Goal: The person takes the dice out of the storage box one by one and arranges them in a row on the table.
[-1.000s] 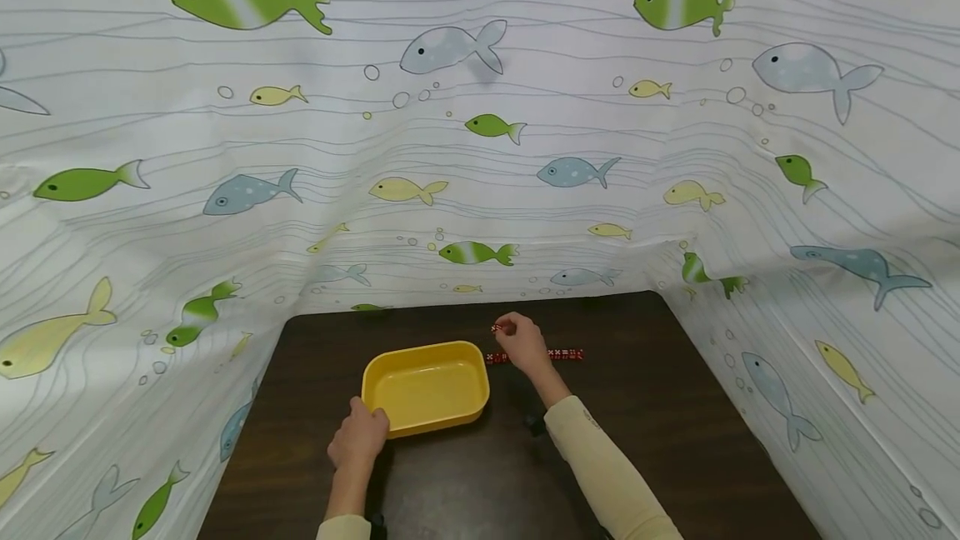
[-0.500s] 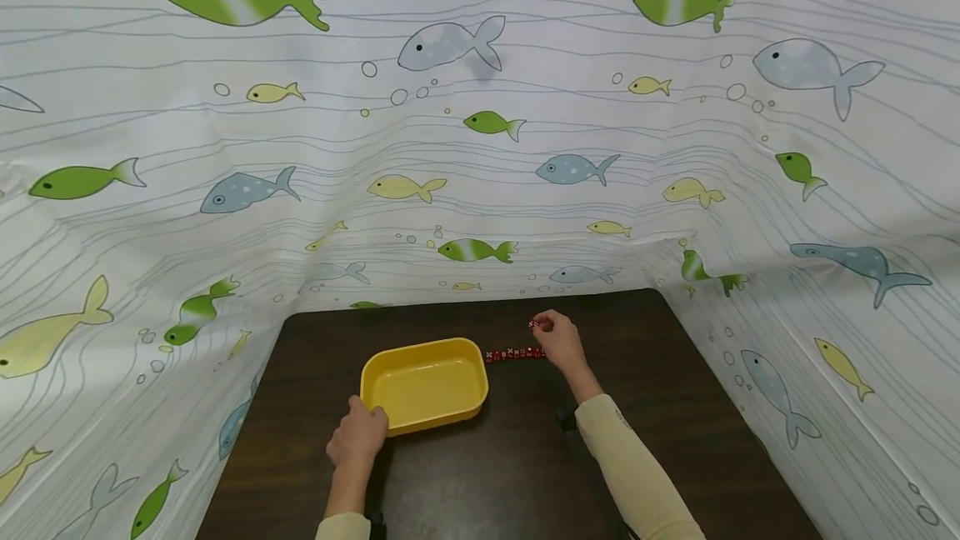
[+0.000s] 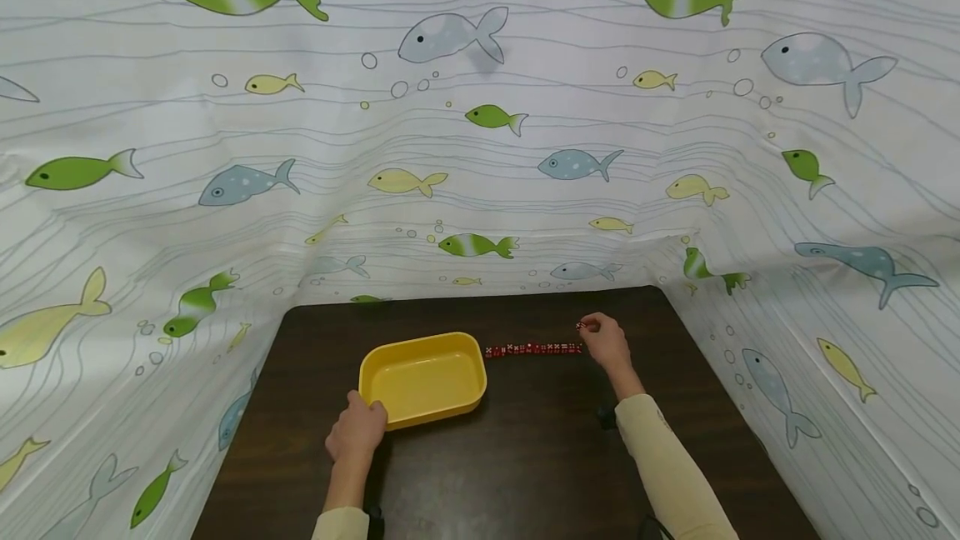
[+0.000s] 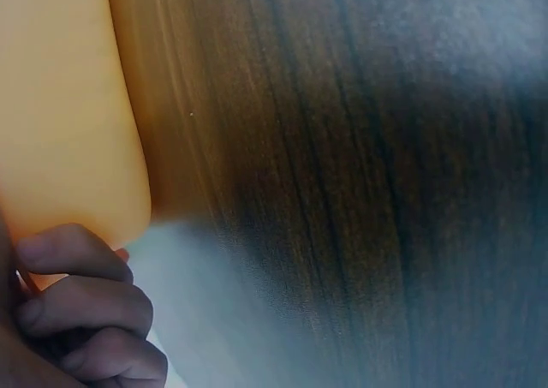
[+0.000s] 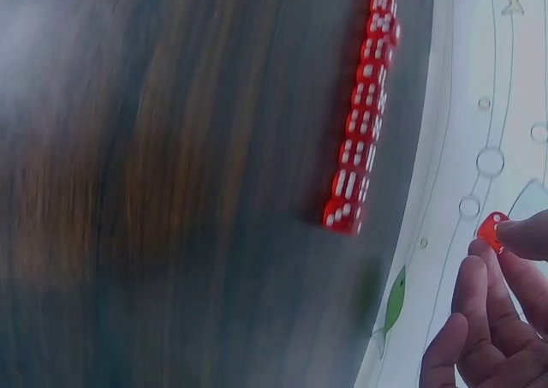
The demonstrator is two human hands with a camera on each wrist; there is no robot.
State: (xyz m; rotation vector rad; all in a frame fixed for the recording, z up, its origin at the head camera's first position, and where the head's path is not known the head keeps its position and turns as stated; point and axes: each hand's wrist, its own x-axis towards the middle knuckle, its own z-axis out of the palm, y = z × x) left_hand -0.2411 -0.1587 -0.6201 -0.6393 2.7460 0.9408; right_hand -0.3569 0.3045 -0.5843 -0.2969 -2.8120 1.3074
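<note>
A yellow plastic tray stands on the table, its inside bare in the head view. My left hand grips its near left corner; in the left wrist view the curled fingers show beside the tray's outer wall. Between thumb and fingertips my right hand pinches a red die with white pips, held above the table. A straight row of red dice runs rightward from beside the tray, and the right hand is just past its right end.
The dark wood-grain table has its back edge against a white fish-print cloth, which also hangs at both sides. In the right wrist view the cloth shows beyond the row of dice.
My right hand has moved rightward above the row of dice, still pinching the die, from near the tray to the row's right end. The left hand keeps its grip on the tray.
</note>
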